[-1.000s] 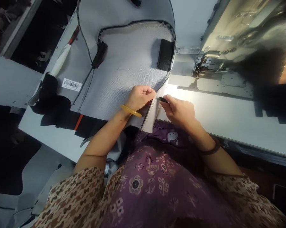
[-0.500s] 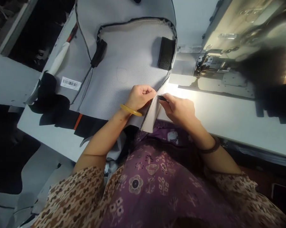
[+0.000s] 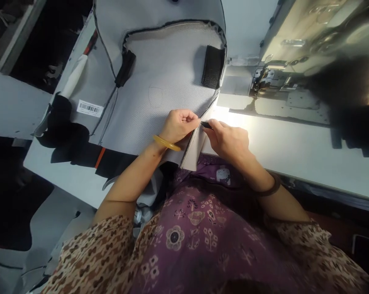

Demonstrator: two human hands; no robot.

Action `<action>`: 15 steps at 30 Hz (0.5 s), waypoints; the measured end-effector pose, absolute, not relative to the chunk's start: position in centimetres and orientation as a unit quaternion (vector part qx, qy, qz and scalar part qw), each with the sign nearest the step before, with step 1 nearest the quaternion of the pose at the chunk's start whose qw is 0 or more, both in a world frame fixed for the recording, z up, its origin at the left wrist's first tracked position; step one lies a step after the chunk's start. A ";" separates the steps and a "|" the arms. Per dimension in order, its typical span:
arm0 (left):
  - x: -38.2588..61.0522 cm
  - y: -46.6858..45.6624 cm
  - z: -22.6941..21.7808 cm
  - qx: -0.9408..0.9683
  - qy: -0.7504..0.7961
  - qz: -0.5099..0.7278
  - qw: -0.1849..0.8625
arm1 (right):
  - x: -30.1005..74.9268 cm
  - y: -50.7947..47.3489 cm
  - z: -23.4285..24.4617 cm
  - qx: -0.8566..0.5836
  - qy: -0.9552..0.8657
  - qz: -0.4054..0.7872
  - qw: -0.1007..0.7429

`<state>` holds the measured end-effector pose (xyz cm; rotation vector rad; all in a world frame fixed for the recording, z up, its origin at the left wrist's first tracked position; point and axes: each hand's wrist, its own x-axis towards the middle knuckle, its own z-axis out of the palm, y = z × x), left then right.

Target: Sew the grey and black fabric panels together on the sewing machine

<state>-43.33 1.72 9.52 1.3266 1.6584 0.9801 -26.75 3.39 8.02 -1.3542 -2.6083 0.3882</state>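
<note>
A large grey sewn fabric cover (image 3: 159, 73) lies spread over the white table, its dark-edged seam running down the right side. My left hand (image 3: 180, 124), with a yellow bangle at the wrist, pinches the cover's edge at that seam. A pale fabric strip (image 3: 193, 153) hangs along the seam below the fingers. In my right hand (image 3: 230, 141) is a small black tool (image 3: 206, 124), gripped between thumb and fingers. Its tip meets the seam right beside my left fingertips; its exact kind is hidden by the hand.
To the right stands a sewing machine (image 3: 260, 79), its lamp lighting the white table (image 3: 294, 143). A black patch (image 3: 214, 67) and a barcode label (image 3: 90, 108) are on the cover. Black fabric pieces (image 3: 64, 130) lie at the left. The table's front edge is close to my body.
Both hands and the black tool stay at the same seam, with the right hand turned slightly. The whole view has shifted a little.
</note>
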 end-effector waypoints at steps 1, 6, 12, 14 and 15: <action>-43.3 1.7 9.5 0.520 0.656 0.383 0.390 | -26.8 3.4 7.8 -0.456 -0.875 0.138 0.092; -43.5 1.9 9.1 0.491 0.647 0.389 0.435 | -26.8 4.0 6.9 -0.452 -0.865 0.189 0.110; -43.7 1.9 8.9 0.465 0.641 0.400 0.461 | -27.0 4.2 6.8 -0.452 -0.862 0.202 0.106; -43.7 1.8 8.8 0.460 0.640 0.401 0.466 | -27.0 4.1 7.1 -0.450 -0.870 0.176 0.098; -43.8 1.8 8.7 0.459 0.640 0.401 0.468 | -27.0 4.0 7.2 -0.448 -0.875 0.158 0.094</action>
